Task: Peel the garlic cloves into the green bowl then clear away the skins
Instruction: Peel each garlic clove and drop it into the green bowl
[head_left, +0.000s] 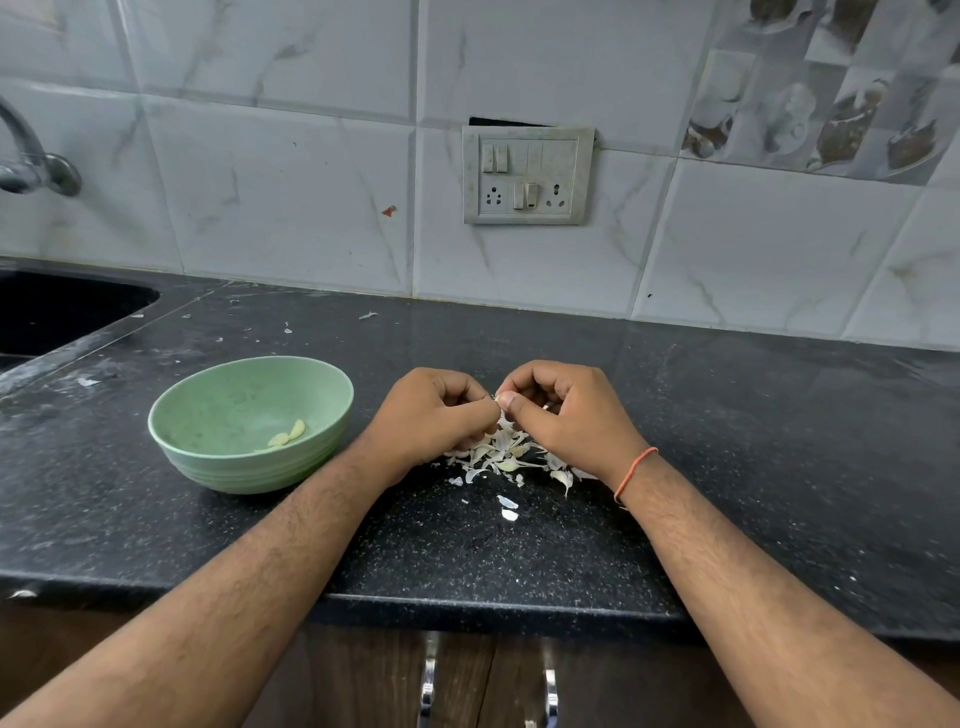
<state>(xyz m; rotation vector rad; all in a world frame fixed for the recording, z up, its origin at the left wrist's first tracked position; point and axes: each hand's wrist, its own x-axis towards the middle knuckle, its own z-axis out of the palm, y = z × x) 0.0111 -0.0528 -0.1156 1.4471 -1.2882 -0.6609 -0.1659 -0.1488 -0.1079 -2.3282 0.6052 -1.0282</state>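
A green bowl (208, 410) stands on the black counter at the left, with two peeled garlic cloves (288, 434) lying inside. To its right my left hand (431, 415) and my right hand (561, 410) meet above a heap of garlic skins and cloves (506, 454). Both hands have curled fingers and pinch one small garlic clove (500, 399) between their fingertips. Most of that clove is hidden by the fingers. Two loose skin flakes (508, 508) lie nearer the counter's front edge.
A dark sink (57, 312) is set into the counter at the far left under a metal tap (31, 161). A switch and socket plate (527, 176) is on the tiled wall. Small skin bits (368, 315) are scattered toward the back. Cabinet handles (428, 680) show below the counter edge.
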